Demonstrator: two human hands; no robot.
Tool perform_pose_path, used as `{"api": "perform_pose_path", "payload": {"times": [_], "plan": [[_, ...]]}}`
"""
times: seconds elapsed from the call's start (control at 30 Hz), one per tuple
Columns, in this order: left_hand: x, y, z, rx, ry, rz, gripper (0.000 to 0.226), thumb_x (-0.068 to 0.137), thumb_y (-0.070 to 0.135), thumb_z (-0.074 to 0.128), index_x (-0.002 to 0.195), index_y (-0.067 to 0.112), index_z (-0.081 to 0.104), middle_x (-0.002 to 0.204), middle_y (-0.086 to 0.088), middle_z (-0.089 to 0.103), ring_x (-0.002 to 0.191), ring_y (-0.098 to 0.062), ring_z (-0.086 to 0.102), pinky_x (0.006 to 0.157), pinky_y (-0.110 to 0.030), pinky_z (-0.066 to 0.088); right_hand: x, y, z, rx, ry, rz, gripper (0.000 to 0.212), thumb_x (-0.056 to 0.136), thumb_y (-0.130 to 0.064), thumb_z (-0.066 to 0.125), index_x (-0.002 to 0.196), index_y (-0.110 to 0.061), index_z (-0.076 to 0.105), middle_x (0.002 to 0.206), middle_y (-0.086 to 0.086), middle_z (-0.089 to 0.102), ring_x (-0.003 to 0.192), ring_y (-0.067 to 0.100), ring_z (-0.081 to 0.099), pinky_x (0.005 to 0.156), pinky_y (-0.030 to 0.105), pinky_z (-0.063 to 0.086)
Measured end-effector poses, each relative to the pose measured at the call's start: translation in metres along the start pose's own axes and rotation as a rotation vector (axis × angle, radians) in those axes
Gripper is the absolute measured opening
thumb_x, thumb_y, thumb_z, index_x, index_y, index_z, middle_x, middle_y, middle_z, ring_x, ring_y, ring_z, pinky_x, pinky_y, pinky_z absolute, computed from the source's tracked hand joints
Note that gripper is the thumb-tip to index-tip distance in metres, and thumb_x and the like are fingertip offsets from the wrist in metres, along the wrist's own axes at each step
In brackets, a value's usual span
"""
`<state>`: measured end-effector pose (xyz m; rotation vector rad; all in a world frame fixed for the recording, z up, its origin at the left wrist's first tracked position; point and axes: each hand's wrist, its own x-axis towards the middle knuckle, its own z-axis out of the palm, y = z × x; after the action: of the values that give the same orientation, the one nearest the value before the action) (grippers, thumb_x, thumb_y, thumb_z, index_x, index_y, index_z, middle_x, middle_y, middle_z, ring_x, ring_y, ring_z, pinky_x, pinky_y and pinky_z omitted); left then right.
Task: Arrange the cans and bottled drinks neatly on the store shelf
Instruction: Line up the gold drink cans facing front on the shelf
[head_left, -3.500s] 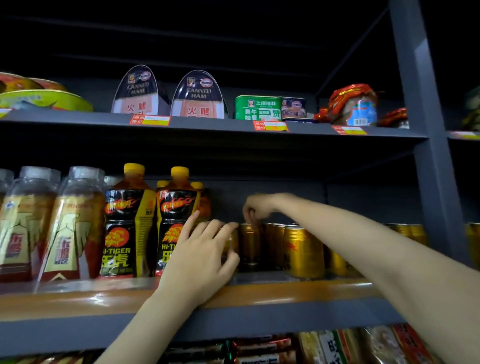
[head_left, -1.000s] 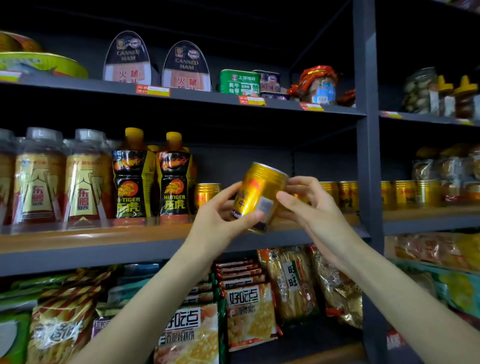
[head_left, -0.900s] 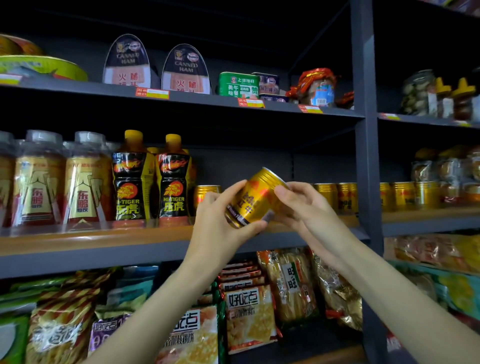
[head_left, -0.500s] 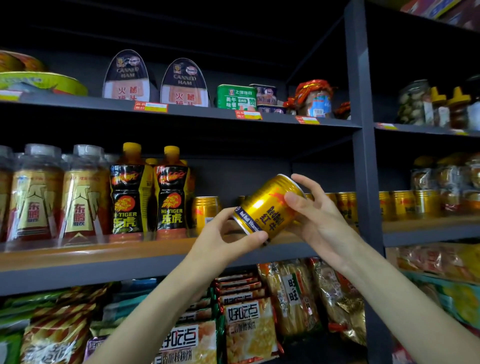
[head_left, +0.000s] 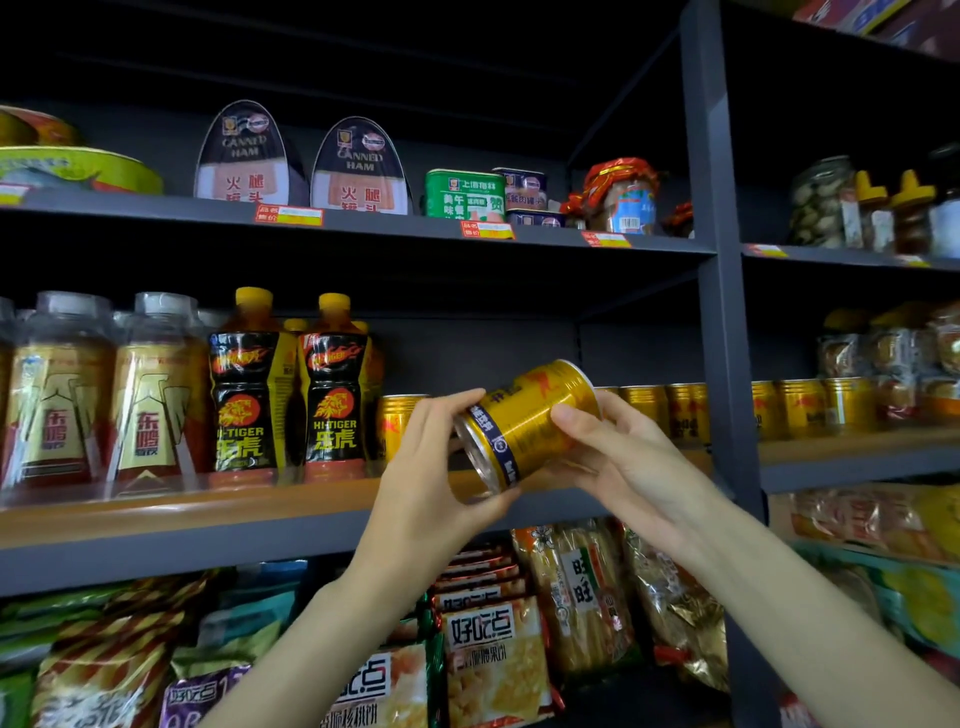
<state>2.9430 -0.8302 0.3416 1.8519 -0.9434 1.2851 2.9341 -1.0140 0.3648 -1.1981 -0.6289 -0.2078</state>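
1. Shelving fills my view: the orange-topped middle shelf (head_left: 218, 512) carries the drinks, and a dark upright post (head_left: 722, 364) closes it off on the right.
2. Bottles stand at the left, clear-capped ones (head_left: 62, 389) and then black Hi-Tiger bottles (head_left: 335, 395); both look tall enough to tip if I brush them.
3. Gold cans on the shelf (head_left: 670, 410) line up behind my hands, with one more (head_left: 397, 426) just beside the Hi-Tiger bottles. The gap between them looks like my slot.
4. The gold can (head_left: 524, 426) I'm holding is tilted in front of the shelf, base end toward me. I'd judge it rigid, smooth, a bit slippery and fairly heavy if full; the side wall is the place to grip.
5. My left hand (head_left: 431, 467) curls round its lower end; my right hand (head_left: 618, 457) wraps fingers over its side.
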Motion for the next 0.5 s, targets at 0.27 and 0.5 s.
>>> {"api": "perform_pose_path", "payload": {"times": [0.27,0.5], "plan": [[0.0,-0.012,0.0,0.115,-0.241,0.038,0.065,0.078,0.031,0.074,0.125,0.043,0.031,0.125,0.026,0.041,0.119,0.016,0.035,0.096,0.0,0.028,0.0,0.0,-0.002,-0.111,0.078,-0.225,0.084,0.053,-0.018,0.082,0.124,-0.043,0.046,0.125,0.0,0.055,0.112,0.024,0.059,0.082,0.045,0.056],[0.014,-0.029,-0.01,0.232,-0.076,0.019,0.036,0.088,0.014,0.062,0.122,0.022,0.051,0.123,0.016,0.047,0.115,0.01,0.037,0.095,0.003,0.023,0.006,0.001,-0.017,-0.856,0.049,-0.706,0.086,0.062,-0.021,0.086,0.123,-0.049,0.033,0.123,-0.038,0.043,0.119,-0.008,0.046,0.095,0.009,0.04]]}}
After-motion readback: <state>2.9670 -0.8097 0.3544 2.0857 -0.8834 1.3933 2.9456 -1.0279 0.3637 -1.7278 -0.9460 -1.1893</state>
